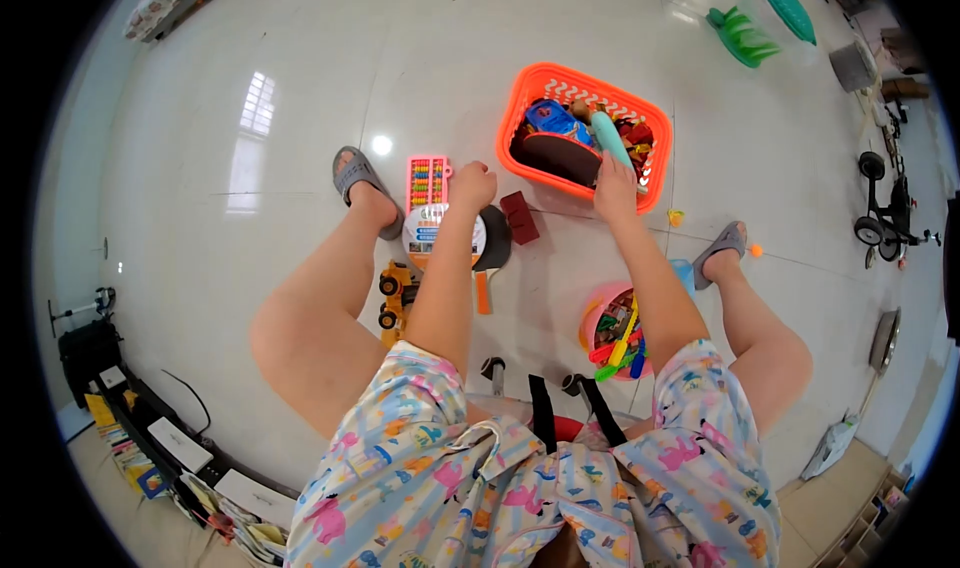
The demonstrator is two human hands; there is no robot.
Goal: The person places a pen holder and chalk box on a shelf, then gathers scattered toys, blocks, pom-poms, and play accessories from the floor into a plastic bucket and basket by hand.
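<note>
My left hand [473,186] is curled closed above the floor, between a pink-framed bead abacus [429,180] and an orange plastic basket [516,103]. Nothing shows in its fingers. My right hand [614,183] reaches over the basket's near rim, fingers closed beside a long teal rounded object [609,136]; what they grip is hidden. Also inside the basket are a blue packet [556,120] and a dark brown oval thing [560,158]. Under my left forearm lie a white-labelled round paddle [425,230], a black round paddle [495,238] and a dark red block [519,218].
A yellow toy truck [393,298] stands by my left leg. Near my right knee sits a pink tub [592,320] of colourful toys. Small orange [756,251] and yellow [676,218] pieces lie on the floor. A small tricycle [885,213] stands far right.
</note>
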